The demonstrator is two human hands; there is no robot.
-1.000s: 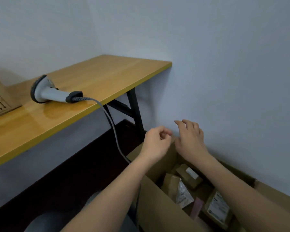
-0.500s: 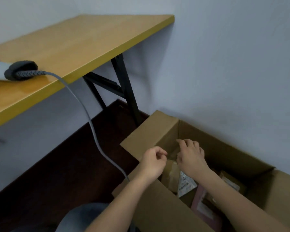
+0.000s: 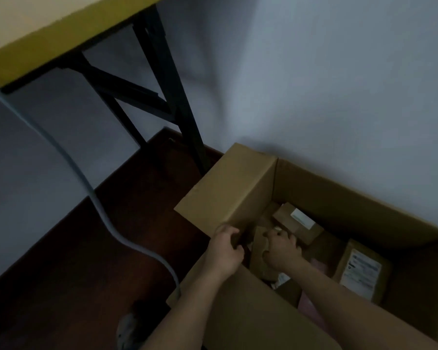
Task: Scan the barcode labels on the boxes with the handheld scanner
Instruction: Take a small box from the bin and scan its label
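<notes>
While inside the carton (image 3: pixel 339 198), right hand (image 3: pixel 280 251) grips box (image 3: pixel 262 258)

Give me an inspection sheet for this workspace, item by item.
Surface: yellow-edged wooden table at upper left; its top is bare where visible.
Job's things: open cardboard carton on the floor holds small labelled boxes, one at the back, one at right. Scanner: nothing seen.
Clutter: a pink item lies among the boxes.
Hands: left hand grips the carton's flap edge; right hand grips a small brown box inside.
Cables: grey cable hangs from the table to the floor beside the carton.
Surroundings: white wall, dark floor, black table legs.
</notes>
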